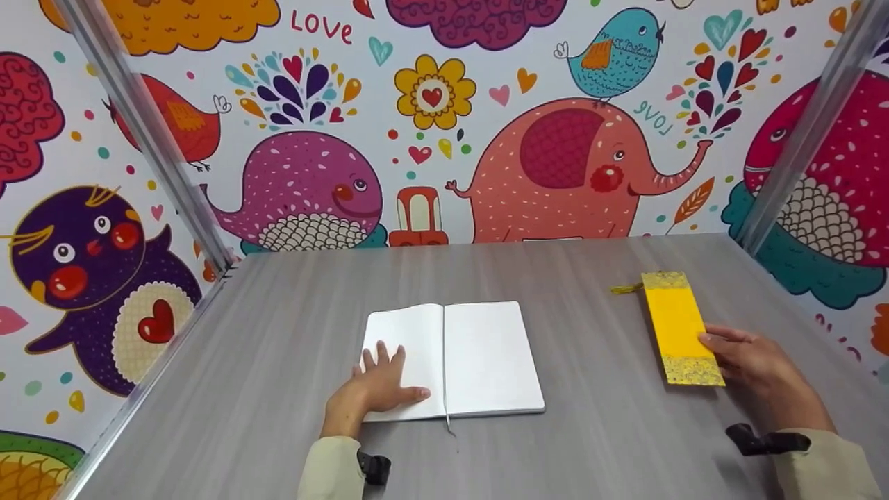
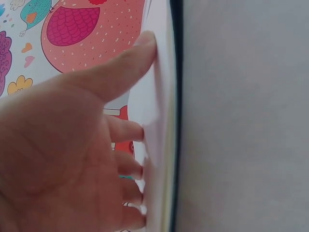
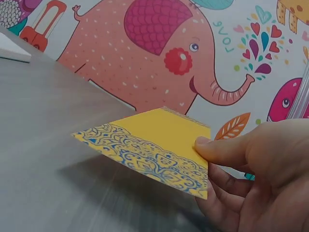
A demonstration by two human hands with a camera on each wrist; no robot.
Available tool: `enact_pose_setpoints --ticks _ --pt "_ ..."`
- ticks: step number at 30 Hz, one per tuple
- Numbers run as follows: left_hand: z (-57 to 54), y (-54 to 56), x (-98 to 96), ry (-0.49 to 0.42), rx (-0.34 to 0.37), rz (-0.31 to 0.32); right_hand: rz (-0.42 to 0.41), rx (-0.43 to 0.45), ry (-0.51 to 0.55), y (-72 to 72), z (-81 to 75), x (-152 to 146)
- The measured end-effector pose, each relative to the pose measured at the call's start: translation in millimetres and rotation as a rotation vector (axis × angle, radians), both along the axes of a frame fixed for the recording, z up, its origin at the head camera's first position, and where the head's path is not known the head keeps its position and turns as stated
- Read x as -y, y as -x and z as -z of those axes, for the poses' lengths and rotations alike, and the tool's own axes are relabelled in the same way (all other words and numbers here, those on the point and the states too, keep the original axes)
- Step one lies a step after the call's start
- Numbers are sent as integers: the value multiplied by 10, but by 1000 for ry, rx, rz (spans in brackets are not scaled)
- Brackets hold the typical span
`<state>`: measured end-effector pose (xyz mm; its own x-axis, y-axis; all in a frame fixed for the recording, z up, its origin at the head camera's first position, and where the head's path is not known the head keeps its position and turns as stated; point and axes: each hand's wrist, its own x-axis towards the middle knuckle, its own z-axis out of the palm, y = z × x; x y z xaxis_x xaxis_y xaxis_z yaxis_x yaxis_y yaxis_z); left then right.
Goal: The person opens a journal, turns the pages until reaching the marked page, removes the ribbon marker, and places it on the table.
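Observation:
An open notebook [image 1: 489, 357] with blank white pages lies on the table, a thin ribbon [image 1: 450, 423] hanging out at its lower edge. My left hand [image 1: 378, 382] rests on its left page with fingers spread; in the left wrist view the fingertips touch the paper. On the right, my right hand [image 1: 753, 361] pinches a yellow bookmark [image 1: 677, 323] by its right edge, thumb on top and fingers beneath. Patterned bands [image 3: 145, 157] cross both ends of the bookmark, and a yellow tassel [image 1: 626, 289] sticks out at its far end. A shadow under it in the right wrist view shows it raised off the table.
The grey wood-grain table [image 1: 292, 305] reaches back to a wall [image 1: 430, 69] printed with cartoon animals. Metal posts [image 1: 149, 132] stand at the left and right corners. Dark straps with small mounts [image 1: 375, 469] sit at both wrists.

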<state>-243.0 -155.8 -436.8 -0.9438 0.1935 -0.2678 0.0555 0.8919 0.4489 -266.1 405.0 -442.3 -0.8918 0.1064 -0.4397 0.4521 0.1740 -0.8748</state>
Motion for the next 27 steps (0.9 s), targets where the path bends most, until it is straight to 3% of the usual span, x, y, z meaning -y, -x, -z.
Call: enact_pose_setpoints --ticks 12,27 --pt "-12 13 -6 -1 -2 13 106 7 -257 97 97 167" --pt "-21 -13 3 -27 7 5 182 7 -378 68 71 318"
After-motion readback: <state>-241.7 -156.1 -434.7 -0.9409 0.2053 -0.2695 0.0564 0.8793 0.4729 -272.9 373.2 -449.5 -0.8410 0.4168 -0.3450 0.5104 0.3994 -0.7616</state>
